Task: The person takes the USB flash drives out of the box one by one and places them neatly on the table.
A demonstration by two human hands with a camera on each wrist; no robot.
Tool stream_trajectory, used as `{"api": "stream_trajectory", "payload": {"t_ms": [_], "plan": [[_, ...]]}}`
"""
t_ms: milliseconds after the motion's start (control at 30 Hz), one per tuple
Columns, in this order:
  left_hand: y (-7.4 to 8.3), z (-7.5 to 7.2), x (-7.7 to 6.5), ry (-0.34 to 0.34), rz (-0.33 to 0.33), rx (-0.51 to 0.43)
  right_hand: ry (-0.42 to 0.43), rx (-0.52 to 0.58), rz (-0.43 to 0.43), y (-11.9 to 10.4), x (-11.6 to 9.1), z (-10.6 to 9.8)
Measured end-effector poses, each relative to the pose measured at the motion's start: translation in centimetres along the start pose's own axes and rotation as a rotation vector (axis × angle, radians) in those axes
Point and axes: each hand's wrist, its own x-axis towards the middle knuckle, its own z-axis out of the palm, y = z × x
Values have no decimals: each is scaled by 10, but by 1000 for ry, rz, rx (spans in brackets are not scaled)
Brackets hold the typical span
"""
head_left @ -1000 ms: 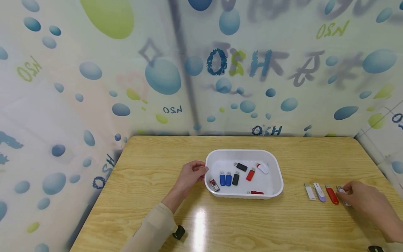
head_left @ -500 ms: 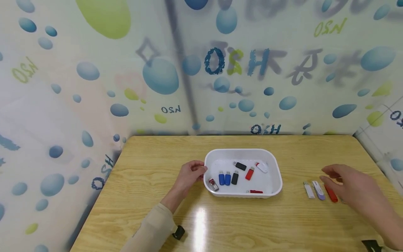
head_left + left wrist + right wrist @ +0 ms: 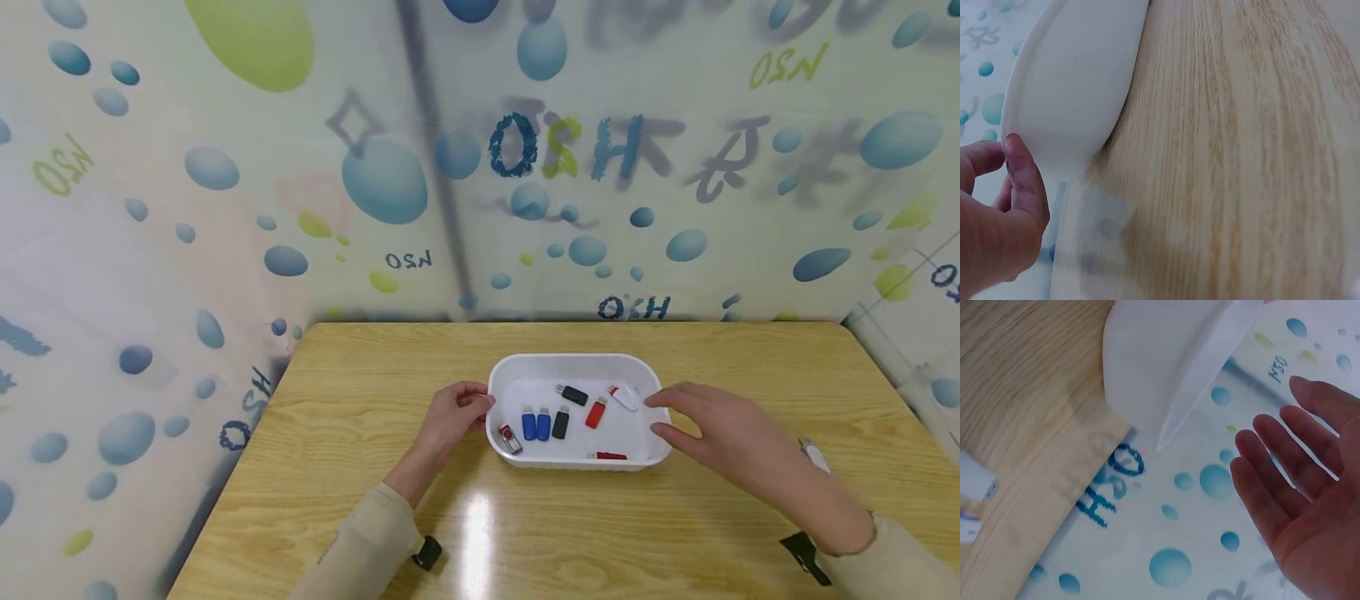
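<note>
A white plastic tub (image 3: pixel 577 465) stands on the wooden table. My left hand (image 3: pixel 448 421) pinches its left rim between thumb and fingers, and the left wrist view shows the fingertips (image 3: pixel 1019 153) on that rim. Several USB sticks lie inside: two blue ones (image 3: pixel 536 425), two black ones (image 3: pixel 573 394), a red one (image 3: pixel 596 413), a white one with red (image 3: pixel 624 398), a red one by the front wall (image 3: pixel 609 456) and a silver-and-red swivel one (image 3: pixel 510 440). My right hand (image 3: pixel 731 429) hovers at the tub's right rim, fingers extended and holding nothing.
On the right of the table (image 3: pixel 360 375) a silver-white USB stick (image 3: pixel 814 454) shows past my right forearm, which hides others in the row. Pale sticks (image 3: pixel 975 478) appear in the right wrist view. A patterned curtain (image 3: pixel 675 150) hangs behind the table.
My right hand has let go of the rightmost USB stick in the row, lifted and moved left to the tub. My left hand stays on the rim.
</note>
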Motion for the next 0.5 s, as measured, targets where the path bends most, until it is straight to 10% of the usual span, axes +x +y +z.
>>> {"api": "stream_trajectory", "payload": {"t_ms": [500], "plan": [[-16, -2, 11, 15, 31, -16, -283, 45, -64, -5, 44, 29]]}}
